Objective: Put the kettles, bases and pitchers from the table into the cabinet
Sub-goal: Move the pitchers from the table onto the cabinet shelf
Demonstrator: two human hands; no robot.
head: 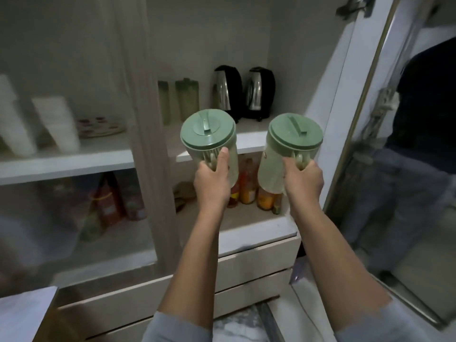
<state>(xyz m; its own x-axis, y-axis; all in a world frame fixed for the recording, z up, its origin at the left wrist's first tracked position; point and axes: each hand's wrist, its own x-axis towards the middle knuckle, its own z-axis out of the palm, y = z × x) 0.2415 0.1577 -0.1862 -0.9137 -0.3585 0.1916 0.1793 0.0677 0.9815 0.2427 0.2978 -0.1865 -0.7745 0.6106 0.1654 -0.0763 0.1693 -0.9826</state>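
Observation:
I hold two green-lidded pitchers in front of the open cabinet. My left hand [213, 178] grips the handle of the left pitcher [208, 134]. My right hand [304, 180] grips the handle of the right pitcher [294, 138]. Both pitchers hang in the air just before the front edge of the upper shelf [249, 141]. On that shelf, at the back, stand two black-and-steel kettles [227, 91] [260, 91], side by side. Left of the kettles stand two pale green pitchers [187, 96] [164, 99].
The cabinet's right door [355, 119] stands open, its glass reflecting a person. Behind the closed left glass door [74, 144] are white stacks and a plate. The lower shelf holds orange bottles [248, 188] and packets. Drawers [246, 267] lie below.

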